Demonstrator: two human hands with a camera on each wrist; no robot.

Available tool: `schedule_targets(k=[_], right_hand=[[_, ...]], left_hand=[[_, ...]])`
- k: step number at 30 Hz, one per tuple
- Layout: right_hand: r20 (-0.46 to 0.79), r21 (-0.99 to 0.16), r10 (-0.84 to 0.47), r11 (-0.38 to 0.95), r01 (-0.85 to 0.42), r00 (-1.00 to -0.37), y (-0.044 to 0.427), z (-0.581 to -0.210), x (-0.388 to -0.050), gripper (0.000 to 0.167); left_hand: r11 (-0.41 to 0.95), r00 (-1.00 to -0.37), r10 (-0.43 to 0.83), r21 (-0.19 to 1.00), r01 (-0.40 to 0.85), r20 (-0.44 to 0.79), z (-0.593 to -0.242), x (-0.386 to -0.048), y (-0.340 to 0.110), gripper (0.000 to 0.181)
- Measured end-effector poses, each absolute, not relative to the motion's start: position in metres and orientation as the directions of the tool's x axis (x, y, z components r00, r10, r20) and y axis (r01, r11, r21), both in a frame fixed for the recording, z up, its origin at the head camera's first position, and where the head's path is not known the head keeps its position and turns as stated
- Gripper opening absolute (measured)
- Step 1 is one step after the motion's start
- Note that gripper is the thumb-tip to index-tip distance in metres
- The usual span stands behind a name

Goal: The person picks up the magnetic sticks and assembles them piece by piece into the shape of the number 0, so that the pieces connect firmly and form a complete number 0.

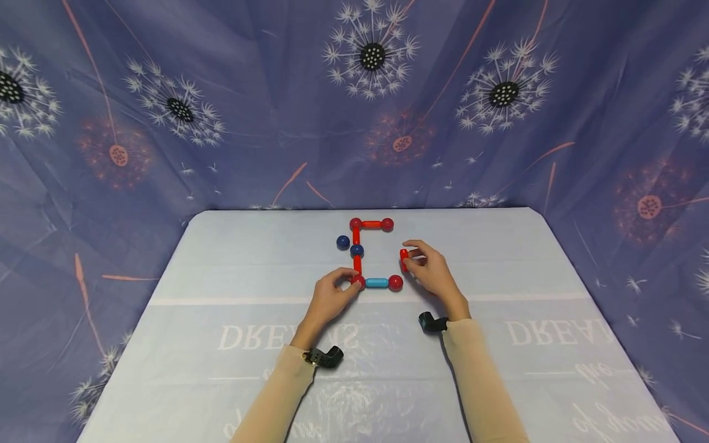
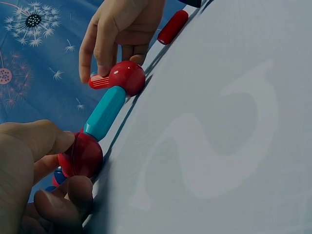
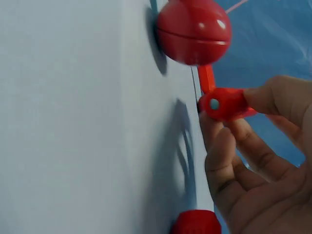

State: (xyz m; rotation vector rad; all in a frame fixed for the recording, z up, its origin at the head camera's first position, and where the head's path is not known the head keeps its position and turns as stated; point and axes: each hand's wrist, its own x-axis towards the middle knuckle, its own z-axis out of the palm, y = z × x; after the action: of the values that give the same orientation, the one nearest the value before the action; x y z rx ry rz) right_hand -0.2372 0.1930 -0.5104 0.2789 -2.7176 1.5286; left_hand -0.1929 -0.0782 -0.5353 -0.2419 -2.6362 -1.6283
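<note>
On the table lies a shape of balls and rods. My left hand (image 1: 331,299) pinches the red ball (image 2: 83,155) at its near left corner between thumb and fingers. A light blue rod (image 1: 377,283) joins that ball to another red ball (image 1: 396,282) on the right. My right hand (image 1: 434,275) pinches a red rod (image 1: 404,259) just beyond the right ball, raised off the table; its end with a small pale spot shows in the right wrist view. Two red rods (image 1: 357,264) and a blue ball (image 1: 357,251) form the left side.
At the far end, a red rod (image 1: 372,224) links two red balls. A loose blue ball (image 1: 343,242) sits left of the shape. Another red rod (image 2: 173,27) lies on the table near my right hand. A patterned blue cloth (image 1: 277,111) hangs behind the white table (image 1: 221,264).
</note>
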Motion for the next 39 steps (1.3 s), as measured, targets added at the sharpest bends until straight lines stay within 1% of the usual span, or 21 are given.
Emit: schedule_targets(k=[3,7,17,25,32,36,39], right_hand=[[0.121,-0.860,-0.131,0.481,-0.170,-0.984,0.191,-0.513,-0.237,0.033],[0.136,-0.876,-0.118,0.450,-0.175,-0.984,0.189,-0.515,-0.237,0.029],[0.078,-0.923,-0.129,0.366,-0.121,-0.989,0.182,-0.515,-0.235,0.033],[0.086,-0.901,-0.168,0.408,-0.149,-0.982,0.172,-0.487,-0.222,0.033],[0.064,-0.913,-0.176,0.386,-0.128,-0.982,0.179,-0.514,-0.234,0.035],[0.041,-0.913,-0.198,0.390,-0.117,-0.979,0.181,-0.517,-0.235,0.035],[0.019,-0.895,-0.203,0.432,-0.107,-0.979,0.182,-0.514,-0.232,0.038]], left_hand=[[0.443,-0.987,0.115,0.884,0.150,0.110,-0.535,-0.193,-0.079,0.023],[0.444,-0.987,0.116,0.884,0.149,0.108,-0.534,-0.192,-0.079,0.023],[0.441,-0.988,0.110,0.885,0.147,0.110,-0.535,-0.192,-0.079,0.023],[0.433,-0.986,0.107,0.887,0.159,0.124,-0.538,-0.193,-0.079,0.022],[0.437,-0.987,0.104,0.887,0.153,0.119,-0.537,-0.192,-0.079,0.023],[0.435,-0.988,0.107,0.888,0.151,0.116,-0.537,-0.192,-0.079,0.023],[0.426,-0.987,0.111,0.892,0.153,0.116,-0.537,-0.192,-0.078,0.023]])
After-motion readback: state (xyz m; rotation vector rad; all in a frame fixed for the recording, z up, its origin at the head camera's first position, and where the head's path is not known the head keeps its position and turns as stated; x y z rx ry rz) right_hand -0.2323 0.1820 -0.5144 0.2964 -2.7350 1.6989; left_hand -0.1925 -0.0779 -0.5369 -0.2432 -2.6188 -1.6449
